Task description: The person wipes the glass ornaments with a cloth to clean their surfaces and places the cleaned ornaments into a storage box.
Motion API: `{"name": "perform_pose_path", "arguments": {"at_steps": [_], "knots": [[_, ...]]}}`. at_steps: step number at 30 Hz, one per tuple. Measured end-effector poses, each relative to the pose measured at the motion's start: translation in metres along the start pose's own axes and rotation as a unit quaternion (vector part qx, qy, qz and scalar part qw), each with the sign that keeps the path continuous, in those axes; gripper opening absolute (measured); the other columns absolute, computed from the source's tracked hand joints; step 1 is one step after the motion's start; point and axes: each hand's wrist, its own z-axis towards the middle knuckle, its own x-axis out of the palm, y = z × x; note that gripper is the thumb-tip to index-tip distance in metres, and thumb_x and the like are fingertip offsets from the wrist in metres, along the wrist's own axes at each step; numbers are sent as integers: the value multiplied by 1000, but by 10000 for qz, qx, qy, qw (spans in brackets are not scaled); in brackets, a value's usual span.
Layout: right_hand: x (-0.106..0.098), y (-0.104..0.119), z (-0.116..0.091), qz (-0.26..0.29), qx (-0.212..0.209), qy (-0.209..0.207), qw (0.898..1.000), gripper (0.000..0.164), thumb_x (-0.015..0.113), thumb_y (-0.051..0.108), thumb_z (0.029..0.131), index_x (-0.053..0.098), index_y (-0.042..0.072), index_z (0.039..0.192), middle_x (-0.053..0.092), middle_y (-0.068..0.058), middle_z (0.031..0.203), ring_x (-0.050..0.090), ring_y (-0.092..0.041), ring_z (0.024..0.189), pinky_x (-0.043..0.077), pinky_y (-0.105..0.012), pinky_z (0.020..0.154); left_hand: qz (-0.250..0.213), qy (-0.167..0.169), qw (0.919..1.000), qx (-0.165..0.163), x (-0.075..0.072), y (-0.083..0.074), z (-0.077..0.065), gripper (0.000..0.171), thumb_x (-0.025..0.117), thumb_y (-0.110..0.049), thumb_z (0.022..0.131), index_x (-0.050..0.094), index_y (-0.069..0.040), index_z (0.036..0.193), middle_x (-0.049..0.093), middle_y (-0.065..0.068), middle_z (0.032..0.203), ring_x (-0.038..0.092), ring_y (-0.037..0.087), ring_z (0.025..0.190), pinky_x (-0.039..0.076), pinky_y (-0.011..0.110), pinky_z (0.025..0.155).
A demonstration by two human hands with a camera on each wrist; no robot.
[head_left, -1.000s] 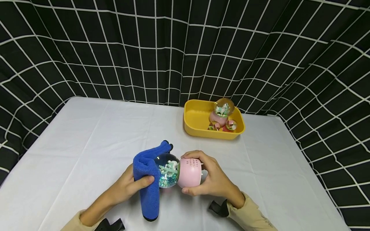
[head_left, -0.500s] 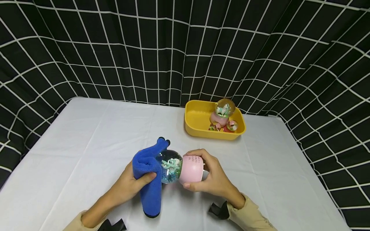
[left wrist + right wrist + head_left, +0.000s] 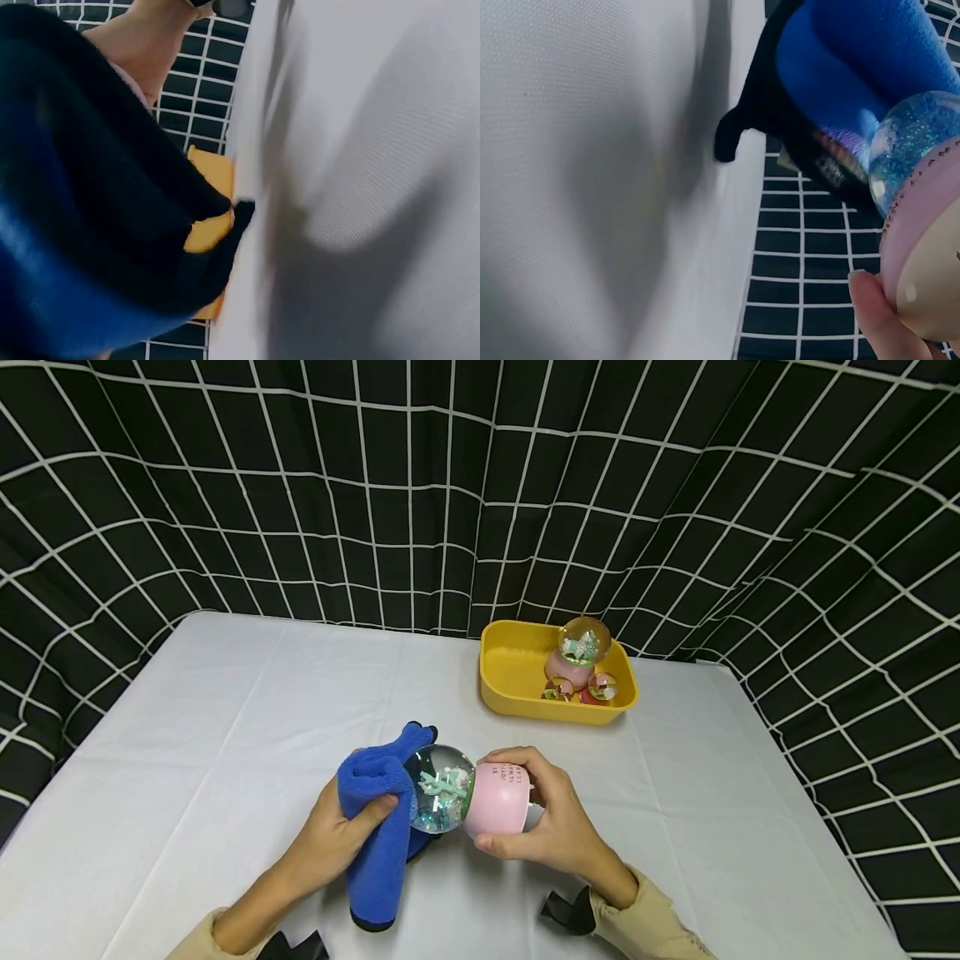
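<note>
A snow globe (image 3: pixel 497 800) with a pink base lies sideways above the table, its clear ball pointing left; a pale green and white figure and blue glitter show inside. My right hand (image 3: pixel 558 814) grips the pink base, thumb below and fingers over the top. With my left hand (image 3: pixel 330 835) I hold a folded blue cloth (image 3: pixel 377 852) with black edging, thumb on its front, pressed against the left side of the ball. In the right wrist view the cloth (image 3: pixel 840 67) meets the glittery ball (image 3: pixel 907 142). The left fingers are hidden behind the cloth.
A yellow tray (image 3: pixel 517 700) stands at the back right of the white-covered table (image 3: pixel 187 735). Inside it are another pink-based snow globe (image 3: pixel 577 652) and two small globes, one of them a small red-based globe (image 3: pixel 602 687). Black curtain with white grid lines encloses the table.
The snow globe has tilted slightly and shifted a little up and to the right. The cloth has slid leftward on the ball, uncovering more of it, and its lower end has swung left.
</note>
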Motion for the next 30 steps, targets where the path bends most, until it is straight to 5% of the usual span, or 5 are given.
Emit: {"name": "perform_pose_path", "arguments": {"at_steps": [10,16,23,27,30], "knots": [[1,3,0,-489,-183,360,9980,69,93,30,64,58,19,122,66,-2,119,64,-13,101,58,-29,70,-238,910,9947,-424,-1,3,-2,75,70,-12,85,33,-22,150,47,8,138,56,10,112,47,24,95],[3,3,-2,-602,-607,637,9943,71,93,31,65,57,17,124,65,-4,122,64,-14,106,58,-27,74,-369,940,9945,-265,-3,2,-1,54,64,-11,88,45,-14,139,57,5,121,60,11,100,51,26,87],[6,5,-3,-677,-902,670,9914,70,92,31,66,57,15,124,65,-6,123,66,-17,107,59,-25,77,-735,605,9930,-694,-7,-4,0,13,52,-7,97,58,-2,107,62,2,89,62,11,82,53,30,70],[4,5,-3,-782,-894,503,9916,71,93,32,65,57,15,124,65,-7,122,66,-16,106,59,-27,77,-861,1012,9902,-437,-7,-2,2,38,56,-6,93,57,-9,131,65,1,119,61,11,104,51,25,89],[2,4,-3,-787,-796,338,9931,71,93,32,64,57,15,124,66,-7,121,65,-15,106,59,-28,76,-869,1412,9859,-223,-7,-1,5,68,63,-5,89,37,-17,152,47,1,151,50,15,133,40,22,108]]}}
